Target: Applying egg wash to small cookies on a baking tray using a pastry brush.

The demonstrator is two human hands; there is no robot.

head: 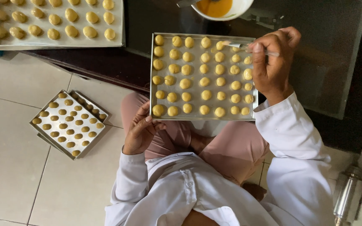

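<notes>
Resting between the hands — left hand point(141, 132) steadying, right hand point(273, 62) brushing — the tray point(197, 115).

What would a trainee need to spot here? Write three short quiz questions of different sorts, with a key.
1. True or false: the right hand holds a brush over the tray of dough balls.
2. Which corner of that tray does the left hand grip? A) near left B) far right C) far left
3. Fill in: the bowl beyond the tray holds a ____ liquid.

Key: 1 true; 2 A; 3 yellow-orange.
</notes>
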